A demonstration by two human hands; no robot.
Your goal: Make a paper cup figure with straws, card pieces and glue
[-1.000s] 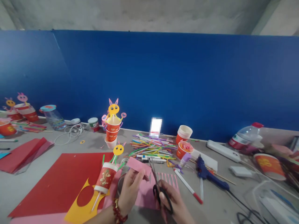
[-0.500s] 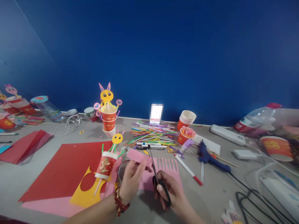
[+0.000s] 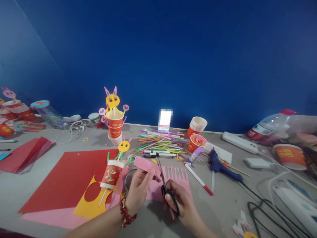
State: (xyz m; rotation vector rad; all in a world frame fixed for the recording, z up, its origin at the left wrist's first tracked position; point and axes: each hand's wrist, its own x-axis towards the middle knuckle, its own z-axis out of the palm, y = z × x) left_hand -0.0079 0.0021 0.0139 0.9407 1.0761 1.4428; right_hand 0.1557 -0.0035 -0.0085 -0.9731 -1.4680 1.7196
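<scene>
Between its thumb and fingers, my left hand (image 3: pixel 140 188) pinches a small pink paper strip (image 3: pixel 145 164). My right hand (image 3: pixel 179 201) grips black-handled scissors (image 3: pixel 169 195), whose blades point up and away beside the strip's right end. Under both hands lies a larger pink sheet (image 3: pixel 156 190) with leaf-shaped slots cut along its far edge. Left of my left hand, a red cup figure (image 3: pixel 112 174) with a yellow face leans over a yellow sheet (image 3: pixel 83 205) with round holes.
A large red sheet (image 3: pixel 56 181) covers the left. Coloured pipe cleaners (image 3: pixel 163 140) are heaped behind the hands, near stacked cups (image 3: pixel 196 126). At right are a blue glue gun (image 3: pixel 223 167), a red-capped marker (image 3: pixel 199 180), cables and a bottle (image 3: pixel 269 125).
The whole view has shifted very slightly. Both hands keep their hold on the strip and the scissors, with almost no movement between them.
</scene>
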